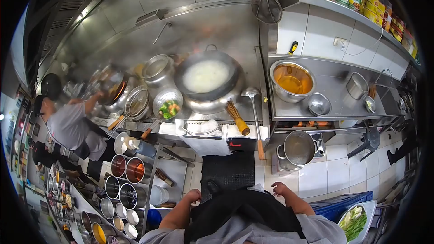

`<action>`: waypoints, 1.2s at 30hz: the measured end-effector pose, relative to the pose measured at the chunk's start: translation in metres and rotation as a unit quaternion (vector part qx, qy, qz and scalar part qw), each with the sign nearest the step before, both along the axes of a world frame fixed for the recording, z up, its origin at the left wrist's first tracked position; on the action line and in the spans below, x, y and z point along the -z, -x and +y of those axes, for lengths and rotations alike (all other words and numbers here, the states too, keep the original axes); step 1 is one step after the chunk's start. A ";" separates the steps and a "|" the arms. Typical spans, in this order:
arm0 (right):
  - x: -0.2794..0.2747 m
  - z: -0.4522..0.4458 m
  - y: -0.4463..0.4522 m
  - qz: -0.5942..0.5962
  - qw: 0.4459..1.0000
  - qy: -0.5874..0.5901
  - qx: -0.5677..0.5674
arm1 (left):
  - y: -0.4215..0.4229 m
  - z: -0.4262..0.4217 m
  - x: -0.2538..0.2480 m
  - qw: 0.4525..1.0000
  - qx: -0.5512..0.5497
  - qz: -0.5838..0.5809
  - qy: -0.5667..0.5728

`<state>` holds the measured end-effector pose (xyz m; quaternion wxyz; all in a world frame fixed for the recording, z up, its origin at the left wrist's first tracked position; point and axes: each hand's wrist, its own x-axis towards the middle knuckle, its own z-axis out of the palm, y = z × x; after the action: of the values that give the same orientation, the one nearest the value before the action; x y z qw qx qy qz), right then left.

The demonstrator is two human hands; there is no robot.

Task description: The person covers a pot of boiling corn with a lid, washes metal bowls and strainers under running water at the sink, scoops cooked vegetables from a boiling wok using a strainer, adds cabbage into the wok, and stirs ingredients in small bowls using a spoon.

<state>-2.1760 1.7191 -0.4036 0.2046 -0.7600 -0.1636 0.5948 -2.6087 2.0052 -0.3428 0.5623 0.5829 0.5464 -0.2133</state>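
A wok (209, 75) with pale, cloudy boiling liquid stands on the stove in front of me. To its left, a perforated ladle (167, 103) holds broccoli and other pieces. A bamboo brush (237, 117) and a long-handled ladle (251, 108) rest at the stove's right side. White cloths (199, 129) lie along the front edge. My left hand (194, 196) hangs low near my body, its fingers curled, and whether it holds anything is hidden. My right hand (280, 190) hangs on the other side with fingers loosely apart, touching nothing.
A person (74, 122) works at another wok on the left. Metal pots of sauces (135, 170) crowd the left rack. At the right are a bowl of orange liquid (292, 81), a pot on a low burner (298, 148), a stool (369, 141) and a tub of greens (355, 221).
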 end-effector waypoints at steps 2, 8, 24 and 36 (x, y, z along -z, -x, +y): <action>-0.001 -0.004 0.000 -0.002 1.000 -0.001 0.006 | -0.020 -0.006 -0.041 0.999 0.002 0.025 -0.044; -0.014 -0.018 0.008 0.020 0.999 0.022 0.021 | 0.010 0.025 0.085 0.951 0.171 -0.224 -0.127; -0.004 -0.030 -0.002 0.017 0.998 0.022 0.055 | -0.027 0.013 0.030 0.997 0.055 -0.018 -0.045; 0.003 -0.017 -0.004 0.013 1.000 0.009 0.024 | -0.031 0.016 0.011 0.995 -0.036 -0.090 -0.036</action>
<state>-2.1720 1.7023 -0.4069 0.2143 -0.7575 -0.1373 0.6011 -2.5775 2.0213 -0.3534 0.5949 0.5995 0.5218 -0.1196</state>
